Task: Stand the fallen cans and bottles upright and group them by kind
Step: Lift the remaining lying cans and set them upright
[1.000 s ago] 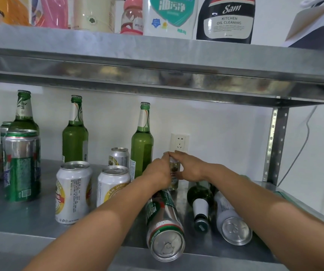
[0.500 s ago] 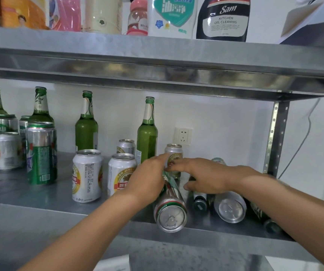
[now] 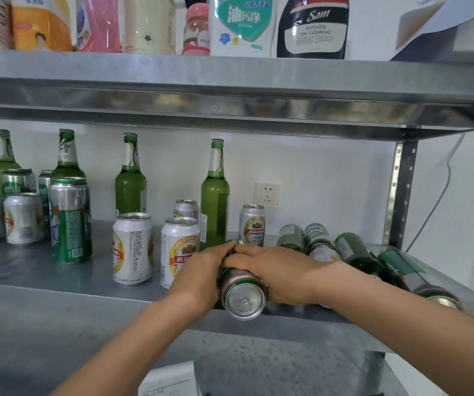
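The fingers (image 3: pixel 222 252) of both hands are curled round a fallen can (image 3: pixel 243 294). The left hand (image 3: pixel 201 277) cups its left flank and the right hand (image 3: pixel 278 274) its right, and the fingertips meet over the top of the barrel. The can lies on its side at the front lip of the shelf (image 3: pixel 58 278), with its pull-tab end facing outward.

Since it sits so close to the edge, the safer move is probably to lift it slightly and turn the tab end upward, not roll it. Its base should come down flat, well back from the lip.

Room is tight. Two white cans (image 3: pixel 179 250) stand just beside the left wrist. A green bottle (image 3: pixel 214 201) stands upright right behind the hands. The right forearm crosses in front of a row of fallen bottles (image 3: pixel 356 250) that look able to roll if nudged, so the elbows should stay in and the swing small.

A standing green can (image 3: pixel 70 221) of similar colouring, well to the left, looks like the group it belongs with.
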